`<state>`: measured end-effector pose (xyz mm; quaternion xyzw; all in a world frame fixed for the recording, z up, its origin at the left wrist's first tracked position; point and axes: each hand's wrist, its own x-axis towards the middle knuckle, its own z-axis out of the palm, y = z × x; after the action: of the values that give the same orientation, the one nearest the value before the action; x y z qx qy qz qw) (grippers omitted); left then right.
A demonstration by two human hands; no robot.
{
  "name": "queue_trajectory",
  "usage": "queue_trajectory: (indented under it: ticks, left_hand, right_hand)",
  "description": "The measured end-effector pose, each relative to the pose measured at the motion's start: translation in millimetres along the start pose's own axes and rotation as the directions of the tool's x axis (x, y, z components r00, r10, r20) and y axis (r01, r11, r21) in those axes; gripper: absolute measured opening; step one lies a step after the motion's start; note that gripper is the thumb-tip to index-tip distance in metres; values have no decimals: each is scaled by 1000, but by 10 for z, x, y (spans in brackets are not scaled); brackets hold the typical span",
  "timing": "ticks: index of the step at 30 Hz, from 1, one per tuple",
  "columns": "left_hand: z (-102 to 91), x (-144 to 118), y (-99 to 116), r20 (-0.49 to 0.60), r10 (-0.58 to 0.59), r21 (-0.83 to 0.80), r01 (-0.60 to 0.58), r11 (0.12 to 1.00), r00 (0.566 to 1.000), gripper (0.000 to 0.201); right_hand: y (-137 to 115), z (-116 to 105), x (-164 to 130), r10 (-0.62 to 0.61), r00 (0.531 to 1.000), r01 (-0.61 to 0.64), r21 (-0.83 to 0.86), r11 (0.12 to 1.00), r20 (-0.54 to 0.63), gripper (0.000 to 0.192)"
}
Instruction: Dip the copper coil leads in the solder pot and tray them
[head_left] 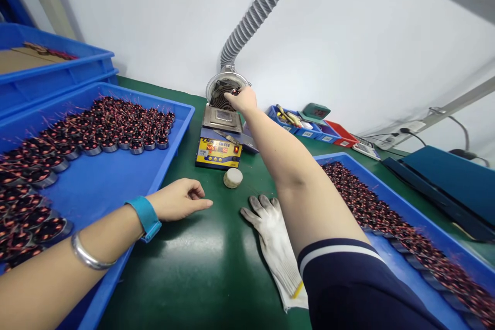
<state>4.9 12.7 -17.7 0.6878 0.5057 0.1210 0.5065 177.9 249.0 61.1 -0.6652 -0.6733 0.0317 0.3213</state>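
My right hand [243, 99] reaches to the front of the round fume hood [226, 78], above a solder pot [222, 118]. Its fingers are closed on a small dark wire-wound part [235, 92], mostly hidden by them. Red digits glow on the pot's yellow and blue front. My left hand [180, 200] hovers over the green table [181, 268] beside the left blue tray [154, 180], fingers loosely curled, thumb apart, nothing visible in it. Many dark round parts with copper coils and red wires [112, 124] fill much of that tray.
A pale round block [233, 178] stands before the pot, with a stained white glove [270, 237] nearer me. At right lies another blue tray [336, 159] of wired parts. Small blue bins [286, 122] and a red bin [341, 134] line the wall. A grey hose [263, 5] rises from the hood.
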Motion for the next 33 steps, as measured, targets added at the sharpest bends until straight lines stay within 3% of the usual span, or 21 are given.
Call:
queue_trajectory:
  ticks: [6, 19, 23, 27, 30, 33]
  left_hand:
    - [-1, 3, -4, -9, -2, 9, 2, 1000, 1000, 52]
    - [0, 7, -34, -6, 16, 21, -16, 1000, 1000, 49]
    - [-2, 4, -18, -12, 6, 5, -6, 1000, 1000, 47]
    - [-24, -9, 23, -17, -1, 34, 2, 999, 1000, 47]
    - [-18, -64, 62, -18, 14, 76, -13, 997, 1000, 46]
    - [4, -116, 80, -12, 22, 138, -20, 990, 1000, 44]
  right_hand:
    - [8, 34, -56, 12, 999, -13, 18, 1000, 38, 37]
    - [13, -12, -92, 9, 1000, -10, 40, 999, 9, 29]
    - [-17, -182, -87, 16, 1000, -14, 128, 992, -14, 34]
    - [15, -423, -170, 27, 1000, -20, 346, 938, -15, 40]
    - [169, -644, -438, 41, 999, -40, 523, 852, 9, 41]
    - [481, -847, -929, 95, 995, -82, 645, 760, 15, 39]
